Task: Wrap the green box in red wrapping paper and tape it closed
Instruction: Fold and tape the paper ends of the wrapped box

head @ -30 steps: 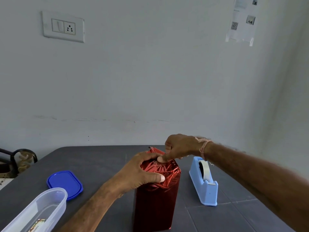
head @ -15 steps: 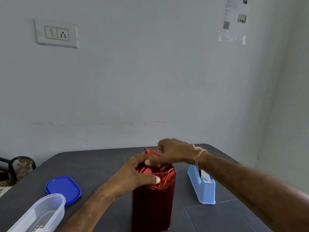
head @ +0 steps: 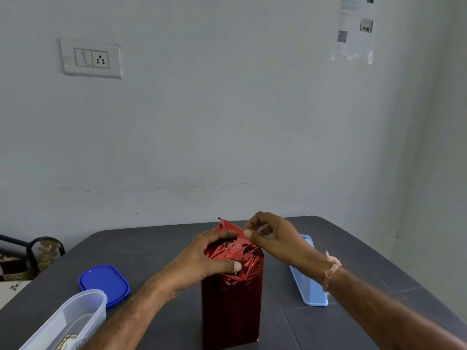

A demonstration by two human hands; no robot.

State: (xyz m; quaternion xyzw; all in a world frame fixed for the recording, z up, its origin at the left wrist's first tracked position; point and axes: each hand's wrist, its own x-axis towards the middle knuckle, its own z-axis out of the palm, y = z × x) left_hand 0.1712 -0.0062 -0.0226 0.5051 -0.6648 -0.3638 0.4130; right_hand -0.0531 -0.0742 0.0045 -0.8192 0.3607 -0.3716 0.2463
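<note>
- Left hand [head: 202,258] grips the crumpled top of the red wrapping paper [head: 231,306], thumb on the near face, fingers curled over the top.
- Right hand [head: 274,239] pinches the raised paper flap at the top's far edge; pale bit between its fingers, cannot tell what.
- Green box fully covered by the paper, upright, lower centre of frame, on dark table [head: 151,248].
- Light blue tape dispenser [head: 309,286] just right of it; blue lid [head: 104,282] and clear container [head: 70,322] lower left.
</note>
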